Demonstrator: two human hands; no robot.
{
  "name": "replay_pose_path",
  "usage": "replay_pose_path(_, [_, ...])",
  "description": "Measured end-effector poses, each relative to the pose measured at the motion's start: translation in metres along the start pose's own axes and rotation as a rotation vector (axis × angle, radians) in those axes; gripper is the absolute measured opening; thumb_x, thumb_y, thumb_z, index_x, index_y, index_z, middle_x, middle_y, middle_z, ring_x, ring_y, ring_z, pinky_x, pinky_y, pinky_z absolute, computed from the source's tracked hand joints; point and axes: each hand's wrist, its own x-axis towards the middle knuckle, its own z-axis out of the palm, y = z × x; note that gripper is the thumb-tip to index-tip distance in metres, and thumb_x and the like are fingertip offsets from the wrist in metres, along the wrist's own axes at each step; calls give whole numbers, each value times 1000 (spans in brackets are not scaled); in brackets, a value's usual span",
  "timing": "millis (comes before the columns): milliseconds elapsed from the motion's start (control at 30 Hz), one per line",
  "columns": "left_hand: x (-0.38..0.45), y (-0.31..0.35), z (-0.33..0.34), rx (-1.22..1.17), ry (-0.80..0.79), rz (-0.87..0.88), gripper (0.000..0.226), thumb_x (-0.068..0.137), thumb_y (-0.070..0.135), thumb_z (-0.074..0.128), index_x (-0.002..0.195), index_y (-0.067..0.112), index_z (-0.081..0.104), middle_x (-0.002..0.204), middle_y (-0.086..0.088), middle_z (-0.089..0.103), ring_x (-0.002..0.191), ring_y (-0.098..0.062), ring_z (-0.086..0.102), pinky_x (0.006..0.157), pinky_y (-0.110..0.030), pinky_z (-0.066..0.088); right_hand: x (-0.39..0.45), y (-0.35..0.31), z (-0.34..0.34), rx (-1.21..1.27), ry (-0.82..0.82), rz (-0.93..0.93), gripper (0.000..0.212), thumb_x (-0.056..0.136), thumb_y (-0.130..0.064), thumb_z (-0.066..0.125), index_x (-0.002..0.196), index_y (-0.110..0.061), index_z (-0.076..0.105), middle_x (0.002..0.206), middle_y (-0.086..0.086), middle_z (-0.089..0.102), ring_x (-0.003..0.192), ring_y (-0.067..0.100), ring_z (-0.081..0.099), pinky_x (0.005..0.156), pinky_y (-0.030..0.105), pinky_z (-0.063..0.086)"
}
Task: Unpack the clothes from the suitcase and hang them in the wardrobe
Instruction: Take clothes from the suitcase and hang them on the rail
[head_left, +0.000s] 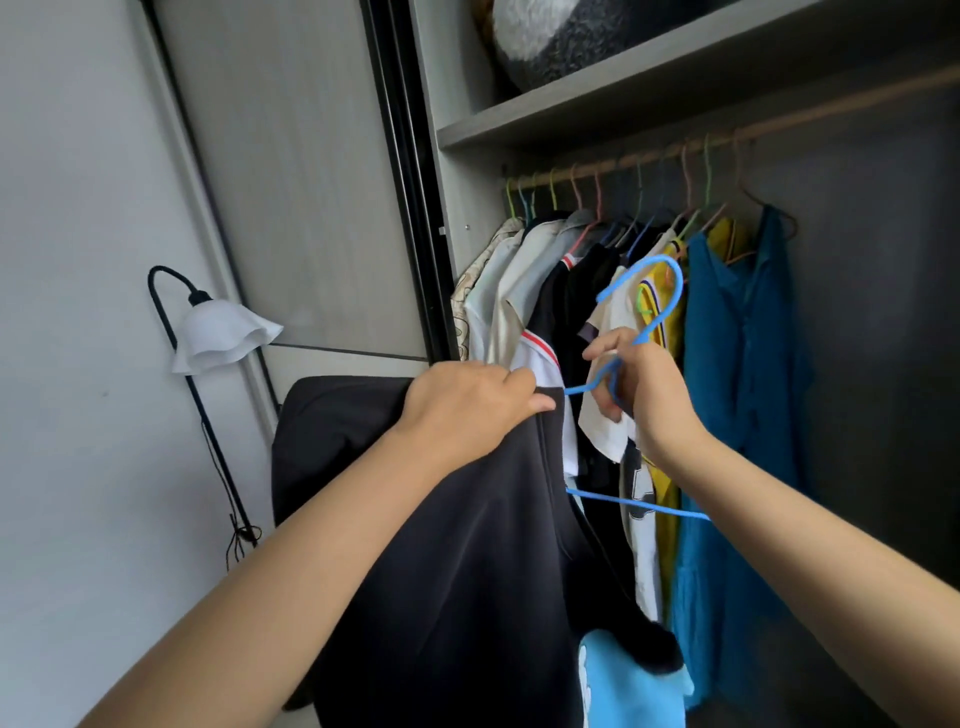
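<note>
Blue plastic sits pinched in the right hand, whose fingers curl round the neck of the hanger, likely to steady it while it is threaded into the garment. The left hand grips the top edge of the black garment, bunching the cloth over the hanger's left arm. The hook points up toward the rail; the hanger's long bar runs left to right, in front of the hung clothes.
</note>
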Motion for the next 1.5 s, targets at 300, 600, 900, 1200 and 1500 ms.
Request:
replay_pose_path(300, [17, -12, 1, 28, 33, -153, 44, 81, 38, 41, 50, 9, 50, 34, -1, 42, 24, -21, 38, 41, -12, 12, -54, 71, -34, -822, -202, -798, 30, 91, -26, 40, 115, -8, 43, 112, 8, 52, 101, 12, 46, 97, 7, 32])
replay_pose_path(600, [22, -18, -3, -79, 18, -254, 45, 82, 38, 44, 51, 5, 44, 33, -6, 41, 23, -24, 37, 43, -9, 7, -38, 103, -34, -810, -267, -253, 43, 75, -40, 52, 98, -5, 62, 92, 4, 66, 89, 14, 57, 79, 19, 42])
replay_pose_path(900, [-8, -52, -1, -158, -96, -318, 48, 85, 36, 44, 53, -1, 43, 35, -17, 42, 25, -32, 40, 49, -8, 10, -24, 84, -103, -1241, -579, -109, 22, 92, -19, 52, 80, -2, 59, 77, 15, 63, 76, 29, 56, 62, 20, 28])
replay_pose_path(1200, [-43, -61, 6, -344, -394, -442, 48, 90, 55, 28, 65, 14, 28, 73, -24, 58, 77, -41, 57, 58, -33, 30, -5, 40, -149, -1418, -552, -446, 37, 74, -34, 41, 73, -7, 65, 68, 4, 64, 67, 14, 51, 70, 20, 39])
replay_pose_path(1500, [-22, -23, 12, -224, -681, -247, 43, 97, 43, 30, 103, 6, 52, 102, -16, 63, 100, -33, 57, 71, -33, 36, 4, 15, -96, -1389, -538, -503, 20, 70, -12, 43, 65, 4, 55, 65, 19, 56, 62, 34, 55, 61, 29, 36])
